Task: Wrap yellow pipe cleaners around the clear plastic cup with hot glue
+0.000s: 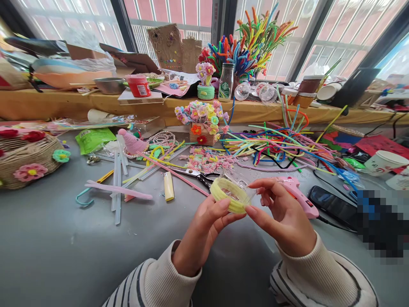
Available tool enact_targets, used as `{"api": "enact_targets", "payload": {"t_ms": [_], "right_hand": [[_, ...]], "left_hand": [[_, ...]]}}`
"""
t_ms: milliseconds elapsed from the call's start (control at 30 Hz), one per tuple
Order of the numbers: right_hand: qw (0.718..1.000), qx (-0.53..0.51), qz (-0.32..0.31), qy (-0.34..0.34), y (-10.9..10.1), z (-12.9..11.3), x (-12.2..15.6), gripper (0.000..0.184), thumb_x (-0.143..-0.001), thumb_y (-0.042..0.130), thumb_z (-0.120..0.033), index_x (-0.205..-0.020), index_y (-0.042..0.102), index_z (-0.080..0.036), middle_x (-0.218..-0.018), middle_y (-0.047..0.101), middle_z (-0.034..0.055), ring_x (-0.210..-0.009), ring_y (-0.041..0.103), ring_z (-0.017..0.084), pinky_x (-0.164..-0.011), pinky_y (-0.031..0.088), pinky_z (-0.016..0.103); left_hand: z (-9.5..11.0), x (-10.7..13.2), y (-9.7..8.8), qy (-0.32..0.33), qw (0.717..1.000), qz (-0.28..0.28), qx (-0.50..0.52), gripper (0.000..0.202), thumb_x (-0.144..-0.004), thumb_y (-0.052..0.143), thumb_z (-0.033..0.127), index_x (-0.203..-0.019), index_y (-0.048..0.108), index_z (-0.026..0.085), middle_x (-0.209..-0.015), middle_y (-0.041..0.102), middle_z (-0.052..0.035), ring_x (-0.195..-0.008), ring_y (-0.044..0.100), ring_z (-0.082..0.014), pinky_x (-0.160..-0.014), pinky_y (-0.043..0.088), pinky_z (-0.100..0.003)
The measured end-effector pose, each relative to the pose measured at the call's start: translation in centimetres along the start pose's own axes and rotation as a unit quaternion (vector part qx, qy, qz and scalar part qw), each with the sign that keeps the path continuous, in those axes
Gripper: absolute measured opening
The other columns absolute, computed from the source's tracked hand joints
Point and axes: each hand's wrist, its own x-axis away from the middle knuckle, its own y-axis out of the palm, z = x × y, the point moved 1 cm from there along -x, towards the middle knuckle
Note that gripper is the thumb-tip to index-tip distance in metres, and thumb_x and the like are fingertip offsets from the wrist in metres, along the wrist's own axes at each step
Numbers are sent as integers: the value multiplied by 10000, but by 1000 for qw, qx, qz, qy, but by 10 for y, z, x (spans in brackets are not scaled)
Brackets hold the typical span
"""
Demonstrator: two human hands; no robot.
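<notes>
A small clear plastic cup wrapped in fuzzy yellow pipe cleaner [234, 206] is tilted on its side above the grey table. My left hand [203, 234] grips the yellow band from below, its thumb and fingers closed around it. My right hand [287, 219] pinches the cup's right side, thumb tip against the yellow band and index finger at the clear plastic. Behind the cup lie black-handled scissors [206, 178], partly hidden by it. A pink glue gun [298, 198] rests just beyond my right hand.
Clear glue sticks [117, 192], a pink pipe cleaner [119, 190] and a yellow lighter [168, 186] lie on the left. Pipe cleaners [271, 145] and a flower basket [203, 134] stand further back. A phone [332, 207] and paper cup [385, 163] are on the right.
</notes>
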Motion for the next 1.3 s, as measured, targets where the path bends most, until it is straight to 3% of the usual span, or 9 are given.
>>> {"api": "enact_targets", "payload": {"t_ms": [300, 467, 700, 933, 1133, 1300], "right_hand": [[1000, 5, 5, -1, 1, 1, 1, 297, -681, 620, -317, -954, 532, -238, -821, 474, 21, -677, 412, 133, -593, 401, 271], [999, 26, -1, -18, 1, 1, -1, 241, -682, 613, -305, -885, 510, -224, -799, 462, 17, -639, 406, 123, -575, 393, 272], [999, 26, 23, -32, 5, -7, -1, 73, -655, 602, -257, -708, 571, -218, -726, 415, 7, -681, 413, 147, -587, 363, 285], [995, 20, -73, -71, -1, 0, -3, 92, -705, 583, -277, -739, 657, -233, -683, 374, 3, -685, 435, 153, -615, 403, 302], [995, 7, -85, -57, 1, -2, -2, 112, -721, 574, -295, -718, 657, -220, -672, 391, 8, -682, 447, 158, -612, 412, 314], [996, 6, -66, -65, 3, -6, -1, 92, -711, 581, -280, -689, 647, -220, -652, 396, 6, -664, 442, 153, -599, 415, 304]], "left_hand": [[1, -1, 3, -7, 1000, 24, -9, 456, -777, 517, 305, -1208, 454, 170, -1103, 591, -91, -1055, 509, -260, -891, 410, -384], [7, -2, 4, -18, 998, 40, -33, 380, -756, 542, 330, -1095, 547, 159, -1070, 608, -91, -1028, 524, -253, -858, 431, -366], [17, -5, -2, -87, 987, 49, -125, 363, -682, 611, 406, -906, 611, 120, -846, 646, -79, -783, 594, -185, -744, 474, -311], [18, -2, 0, -93, 975, 73, -188, 375, -676, 591, 461, -800, 599, 107, -732, 636, -76, -696, 604, -180, -691, 479, -314], [15, -7, -7, -124, 971, 62, -197, 477, -583, 613, 567, -715, 600, 109, -637, 633, -60, -592, 603, -154, -591, 479, -261], [12, -8, -8, -117, 970, 67, -203, 489, -604, 594, 574, -738, 600, 104, -641, 641, -71, -577, 602, -159, -565, 474, -260]]}}
